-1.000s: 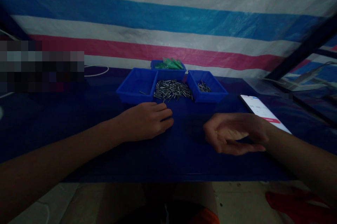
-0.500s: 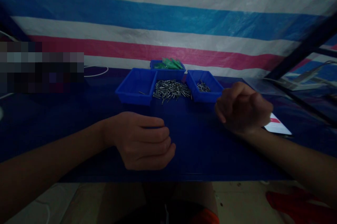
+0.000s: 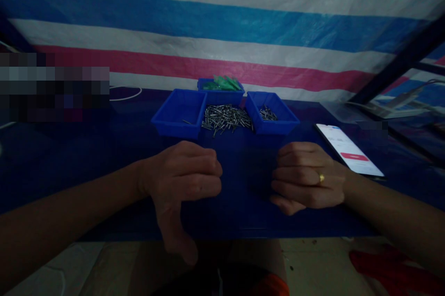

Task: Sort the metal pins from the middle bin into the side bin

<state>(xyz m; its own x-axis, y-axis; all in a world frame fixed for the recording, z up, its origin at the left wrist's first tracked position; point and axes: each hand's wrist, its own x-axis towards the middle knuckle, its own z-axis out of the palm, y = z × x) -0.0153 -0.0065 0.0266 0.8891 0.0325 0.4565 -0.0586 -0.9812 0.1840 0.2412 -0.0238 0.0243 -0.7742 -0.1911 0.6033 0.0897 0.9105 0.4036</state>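
1. See the left hand over the near part of the counter, back upward, fingers curled, thumb pointing down across the near edge; grip spread, with a wide gap between thumb and fingers. Cannot see the undersides of the curled fingers.
2. See the right hand well apart from the left, back upward, fingers folded inward, a gold ring on one; grip curled, with palm hidden. Cannot tell if pressed together or pinching something.
3. Find the pile of metal pins beyond both hands, in the middle of the counter, between the left bin and the right bin. Cannot count or separate single pieces in the tangle.
4. Make out a lone pin on the floor of the left bin, and more pins in the right bin, partly hidden by the front wall.
5. Notice the back bin behind the pile, with green packets heaped above the rim; contents below hidden.
6. Note the phone just beside the right wrist, screen lit, text too small to read.
7. Meet a pixelated patch at far left, masking everything behind; see only part of a white cord emerging.
8. Lose both forearms at the side edges, and the red cloth partly at lower right, in dim light.
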